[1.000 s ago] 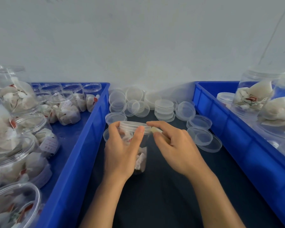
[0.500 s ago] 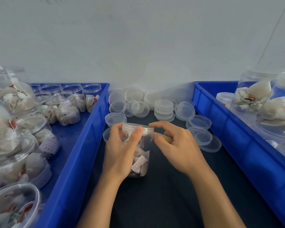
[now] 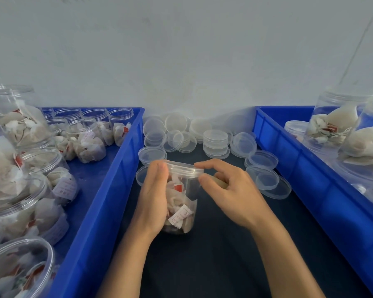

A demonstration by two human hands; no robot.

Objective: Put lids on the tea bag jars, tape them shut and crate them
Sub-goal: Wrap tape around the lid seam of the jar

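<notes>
The jar with tea bags stands on the dark counter between the two blue crates, and its lid is already on top. Compared with one second ago, the jar now stands more upright and more of its wall is visible, so the left hand has shifted on it; this hand is curled round the left side of the jar and grips it. The right hand has moved a little to the right: its forefinger touches the lid edge, the thumb lies just under the lid on the jar wall, and the other fingers are curled round a small beige thing, perhaps a tape roll, but I cannot tell surely. I judge that the lid step is finished and the taping of the seam is in hand. No tape on the seam is visible, so I cannot say how far it goes. The left crate holds open jars with no lids, the right crate holds closed jars, and many spare lids lie at the back of the counter.
</notes>
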